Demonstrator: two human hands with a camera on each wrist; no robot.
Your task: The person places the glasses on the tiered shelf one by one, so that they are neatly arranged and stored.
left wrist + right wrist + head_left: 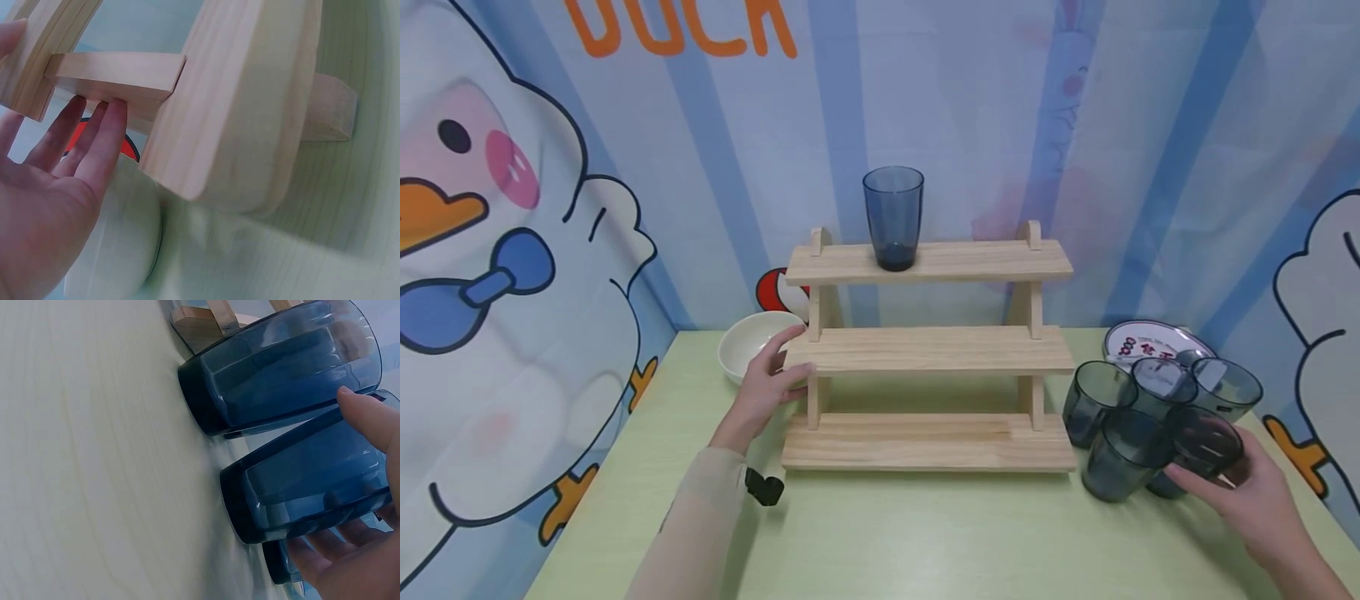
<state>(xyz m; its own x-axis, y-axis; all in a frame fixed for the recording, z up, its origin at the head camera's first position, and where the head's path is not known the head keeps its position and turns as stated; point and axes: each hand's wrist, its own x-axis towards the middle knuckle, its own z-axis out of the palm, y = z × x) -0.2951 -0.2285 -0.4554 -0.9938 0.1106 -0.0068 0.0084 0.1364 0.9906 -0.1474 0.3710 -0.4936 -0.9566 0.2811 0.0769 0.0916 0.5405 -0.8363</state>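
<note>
My left hand (760, 396) grips the left end of a three-tier wooden shelf (925, 350). In the left wrist view its thumb lies on one plank and its fingers touch the side post (119, 78). My right hand (1262, 500) holds a dark tinted drinking glass (1206, 446), thumb on one side and fingers curled on the other. Beside it, close by, stands another glass (281, 369) of the same kind. Several more such glasses (1097, 400) cluster right of the shelf. One blue-tinted glass (893, 217) stands upright on the top tier.
A white bowl (748, 342) sits behind my left hand, left of the shelf. At the back right, behind the glasses, is a white plate with red markings (1150, 340). A printed duck curtain (940, 108) surrounds the pale green table (910, 533).
</note>
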